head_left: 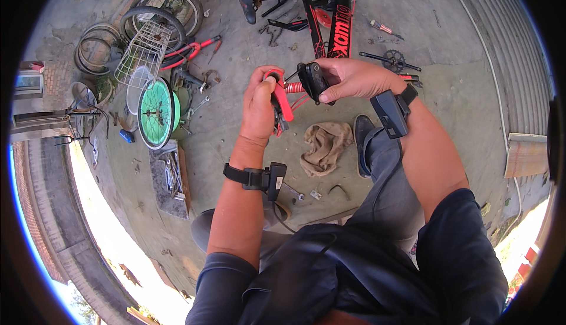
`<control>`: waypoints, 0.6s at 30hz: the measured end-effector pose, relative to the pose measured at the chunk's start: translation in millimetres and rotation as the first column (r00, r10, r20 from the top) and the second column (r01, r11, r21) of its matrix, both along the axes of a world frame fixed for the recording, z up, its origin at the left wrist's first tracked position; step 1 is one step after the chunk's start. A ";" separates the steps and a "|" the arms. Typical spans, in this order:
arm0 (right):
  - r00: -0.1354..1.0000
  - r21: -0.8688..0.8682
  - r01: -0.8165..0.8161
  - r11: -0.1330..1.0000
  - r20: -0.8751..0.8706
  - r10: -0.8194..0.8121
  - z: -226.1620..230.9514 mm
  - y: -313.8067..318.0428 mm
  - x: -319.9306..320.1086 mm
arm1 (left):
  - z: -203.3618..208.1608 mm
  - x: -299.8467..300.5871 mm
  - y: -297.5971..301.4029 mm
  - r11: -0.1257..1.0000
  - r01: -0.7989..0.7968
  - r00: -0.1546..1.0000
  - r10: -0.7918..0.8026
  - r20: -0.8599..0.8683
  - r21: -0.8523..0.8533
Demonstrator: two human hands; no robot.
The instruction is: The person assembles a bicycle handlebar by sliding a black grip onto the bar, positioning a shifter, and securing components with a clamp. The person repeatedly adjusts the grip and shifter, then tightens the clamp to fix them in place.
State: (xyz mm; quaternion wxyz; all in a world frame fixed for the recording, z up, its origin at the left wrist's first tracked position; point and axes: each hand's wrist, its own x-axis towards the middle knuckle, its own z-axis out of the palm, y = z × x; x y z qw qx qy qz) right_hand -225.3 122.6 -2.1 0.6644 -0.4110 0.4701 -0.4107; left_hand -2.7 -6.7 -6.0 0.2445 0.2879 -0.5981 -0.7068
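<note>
While both hands are up in front of the chest, the red bike part [284,99] sits between them: a red bracket-like piece with a coiled red spring [294,87] running across to a black block-shaped piece [312,81]. Left hand [259,108] is wrapped around the red end, thumb on top, grip closed on it. Right hand [348,79] pinches the black piece from the right, fingers curled over its top and thumb under; grip closed on that end. The spring bridges the gap between the two hands. Exact type of the part can't be told.

Each forearm carries a black strap-on device: left wrist unit [268,179], right wrist unit [390,112].

Below the hands, on the concrete floor [460,107]: a crumpled tan rag [323,147], just beside the person's black shoe [361,130]. A few small metal bits lie near the rag.

Further out, beyond the hands: a black-and-red bike frame [339,24] lying on the floor, with a black saddle [247,2] to its left and a crank with chainring [392,61] to its right. A red-handled screwdriver [382,28] lies near the frame.

Left side: a green-rimmed wheel [156,112], a white wire basket [143,51], stacked tyres [165,9], and a flat board with hand tools [170,177].
</note>
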 end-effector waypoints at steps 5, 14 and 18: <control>0.910 -0.214 0.060 0.975 -0.390 -0.141 -3.8 -8.0 11.8 | 1.0 0.3 -0.7 1.000 0.008 1.000 -0.008 0.007 0.013; 0.966 0.089 0.160 0.983 -0.217 -0.138 4.7 -21.9 30.7 | 3.2 0.1 0.5 1.000 0.000 1.000 0.000 0.026 0.017; 0.982 0.033 0.187 0.982 0.012 -0.187 -0.1 -29.6 29.7 | 4.9 0.1 1.8 0.999 0.007 1.000 -0.007 0.000 0.043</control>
